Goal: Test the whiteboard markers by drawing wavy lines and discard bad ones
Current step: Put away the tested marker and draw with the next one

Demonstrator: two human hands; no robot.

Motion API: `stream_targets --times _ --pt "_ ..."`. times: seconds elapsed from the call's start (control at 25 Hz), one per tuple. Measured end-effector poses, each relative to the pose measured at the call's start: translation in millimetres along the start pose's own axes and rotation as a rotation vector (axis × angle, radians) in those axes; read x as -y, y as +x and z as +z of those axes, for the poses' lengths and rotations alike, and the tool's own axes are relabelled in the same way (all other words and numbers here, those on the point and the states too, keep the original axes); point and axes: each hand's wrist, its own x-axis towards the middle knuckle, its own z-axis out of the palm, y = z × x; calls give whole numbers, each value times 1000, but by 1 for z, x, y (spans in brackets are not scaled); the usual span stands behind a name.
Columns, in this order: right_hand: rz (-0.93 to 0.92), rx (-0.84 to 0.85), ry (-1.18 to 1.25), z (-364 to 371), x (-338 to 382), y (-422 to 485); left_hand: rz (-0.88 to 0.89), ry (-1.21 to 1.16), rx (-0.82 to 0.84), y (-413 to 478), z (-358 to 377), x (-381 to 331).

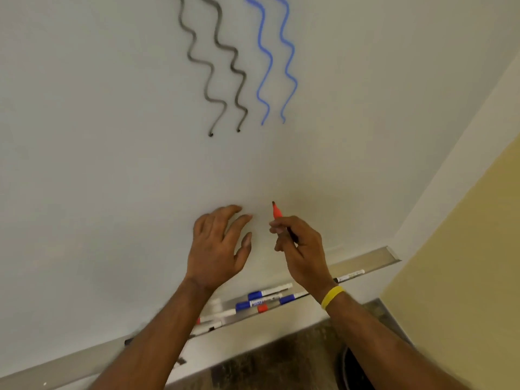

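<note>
- The right hand (301, 249) pinches an uncapped red marker (277, 212), tip up, in front of the lower whiteboard (112, 136).
- Just left, the left hand (216, 249) holds nothing, its fingers spread and loosely bent.
- Black wavy lines (213, 66) and blue wavy lines (264, 57) run higher up.
- Spare markers (267, 291) lie in the tray (365, 257) below.

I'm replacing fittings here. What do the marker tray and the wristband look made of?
Tray: likely aluminium, matte; dull silver sheen, folded lip. Wristband: probably silicone rubber; smooth, matte yellow loop snug on the wrist.
</note>
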Motion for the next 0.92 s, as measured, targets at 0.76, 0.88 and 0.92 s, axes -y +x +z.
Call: stream_targets --times 0.76,0.88,0.92 --pt "-567 -87 308 48 222 151 -220 424 -464 163 -117 63" --pt "-609 -198 278 57 237 163 -200 429 -476 161 -115 64" --pt "-616 -220 261 59 238 167 -190 431 -478 161 -114 65"
